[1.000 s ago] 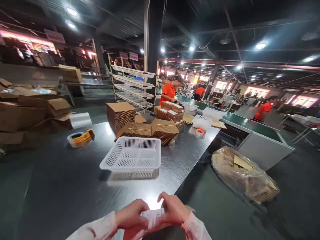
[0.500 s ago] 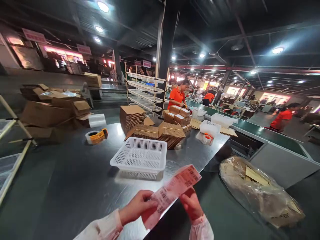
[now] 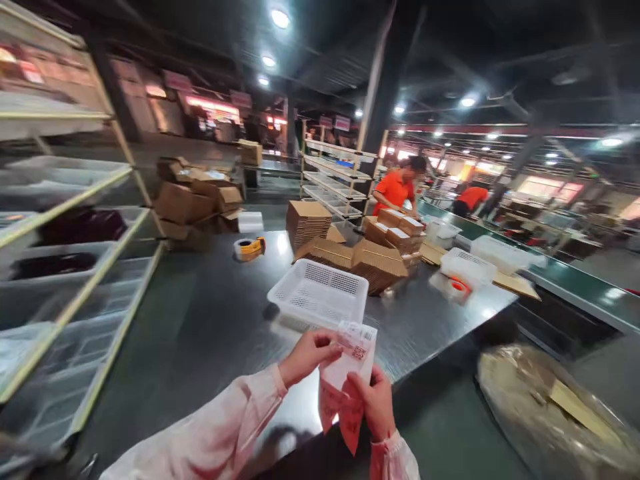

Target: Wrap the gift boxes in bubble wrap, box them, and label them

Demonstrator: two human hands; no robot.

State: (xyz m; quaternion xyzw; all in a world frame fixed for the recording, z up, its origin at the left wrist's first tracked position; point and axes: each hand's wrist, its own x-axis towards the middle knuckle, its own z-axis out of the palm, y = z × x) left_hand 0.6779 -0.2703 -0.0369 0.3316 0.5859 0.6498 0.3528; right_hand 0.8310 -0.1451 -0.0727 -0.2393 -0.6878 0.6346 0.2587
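Printed label sheets (image 3: 345, 369), with a QR code and barcode on the upper part, are between my two hands over the table's near edge. My left hand (image 3: 307, 358) pinches the upper left side of the sheets. My right hand (image 3: 375, 400) grips their right side lower down, thumb on top. The lower ends hang in two reddish points, so the strip looks folded. Just beyond my hands sits a white perforated plastic basket (image 3: 320, 293) on the metal table (image 3: 220, 320); nothing shows inside it.
Flattened cartons (image 3: 380, 263) and small boxes (image 3: 400, 230) stand behind the basket. A tape dispenser (image 3: 250, 249) lies at the left. A shelf rack (image 3: 100, 293) with bins rises on the left. A plastic bag of cardboard (image 3: 540, 400) is on the floor at right. A co-worker (image 3: 395, 187) stands beyond.
The view has swung left, bringing the rack in. The label strip went from stretched out flat to folded with hanging ends, and my hands are closer together.
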